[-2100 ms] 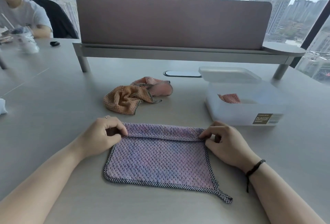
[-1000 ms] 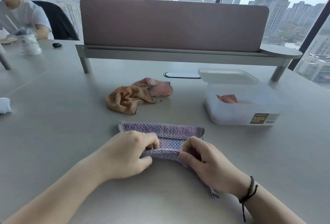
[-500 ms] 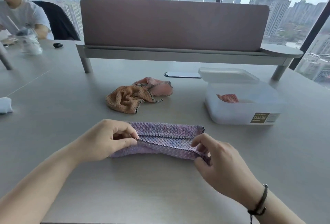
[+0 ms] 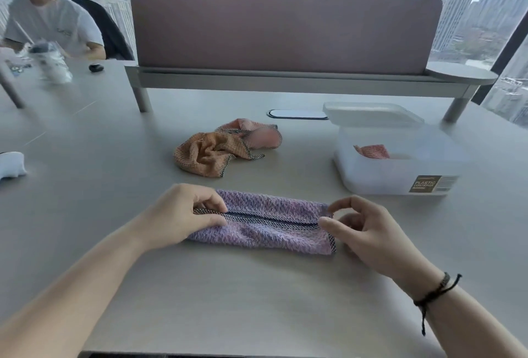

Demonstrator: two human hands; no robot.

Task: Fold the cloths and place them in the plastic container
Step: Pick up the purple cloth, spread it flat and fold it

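Tall windows behind the desk show a grey city skyline, and a pinkish-brown divider panel (image 4: 285, 29) stands on a grey shelf across the far side of the grey table (image 4: 257, 300).

On the table, near the person, lies the purple cloth (image 4: 261, 223), folded into a long narrow band with its checkered hem running along the middle from left to right. The left hand (image 4: 183, 214) is at the left end of the band; its thumb and forefinger pinch the hem there, and the other fingers are curled. The right hand (image 4: 368, 232) is at the right end. Its thumb tip touches the hem, the forefinger is bent above the corner of the cloth, and I cannot tell if it really pinches the cloth or only touches it. A black cord bracelet (image 4: 434, 292) is around the right wrist.

Behind the purple cloth, well apart from it, an orange cloth (image 4: 205, 154) and a pink cloth (image 4: 257, 134) lie crumpled and touching each other. To the right stands the plastic container (image 4: 400, 174), open, with a label on its front wall. Inside it, a folded reddish cloth (image 4: 373, 151) is visible. The container lid (image 4: 371, 114) rests on the far rim, tilted.

At the far left sits another person in a white shirt (image 4: 54, 29).
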